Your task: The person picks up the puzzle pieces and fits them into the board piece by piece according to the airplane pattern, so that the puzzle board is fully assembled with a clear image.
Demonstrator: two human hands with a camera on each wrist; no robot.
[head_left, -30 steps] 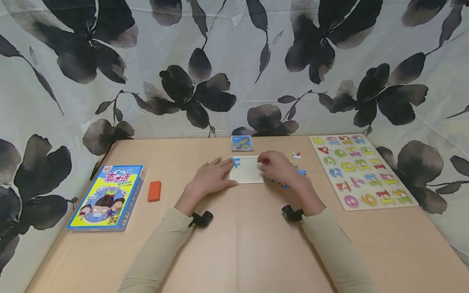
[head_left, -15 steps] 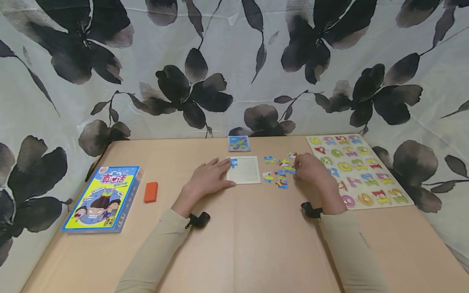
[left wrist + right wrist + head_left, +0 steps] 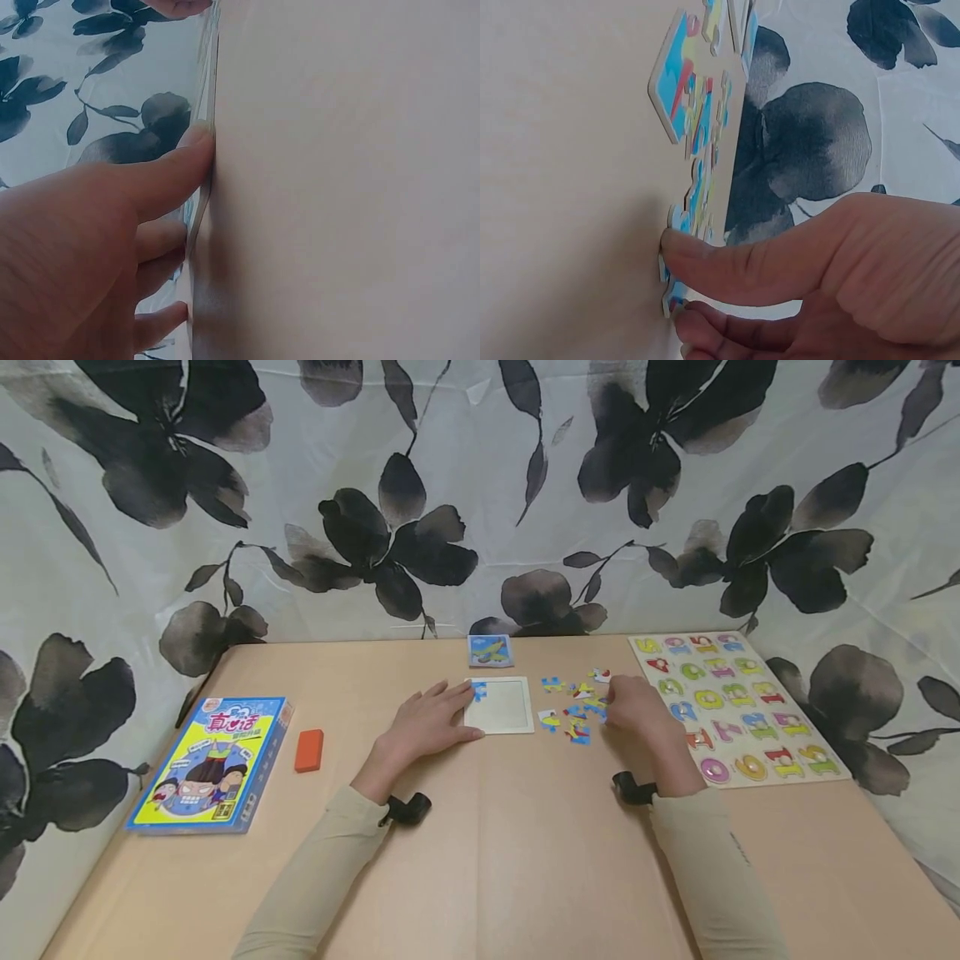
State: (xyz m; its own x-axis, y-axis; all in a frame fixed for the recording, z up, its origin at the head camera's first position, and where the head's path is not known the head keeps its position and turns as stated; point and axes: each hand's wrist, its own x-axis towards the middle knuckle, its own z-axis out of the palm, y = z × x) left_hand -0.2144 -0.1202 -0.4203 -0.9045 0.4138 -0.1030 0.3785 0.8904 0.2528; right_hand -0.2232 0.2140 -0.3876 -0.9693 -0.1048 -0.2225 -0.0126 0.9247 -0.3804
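Note:
A white puzzle frame point(image 3: 506, 706) lies at the middle of the table, with a blue puzzle piece point(image 3: 479, 692) in its upper left corner. My left hand point(image 3: 427, 724) rests on the frame's left edge, fingers extended; in the left wrist view its thumb point(image 3: 176, 169) lies along the frame's near edge. At the right side of the loose jigsaw pieces point(image 3: 577, 713), my right hand point(image 3: 641, 714) is low over the table. Between its thumb point(image 3: 727, 259) and fingertips in the right wrist view sits a small blue jigsaw piece point(image 3: 676, 291), pinched at its edges.
A small picture card point(image 3: 491, 652) with a yellow shape on blue lies behind the frame. At the right is a sheet of colourful numbers and shapes point(image 3: 738, 706). A blue and yellow game box point(image 3: 210, 766) and an orange block point(image 3: 309, 751) are at the left.
My right hand has moved from the frame's right edge to the right side of the loose pieces, uncovering them. The left hand has stayed on the frame.

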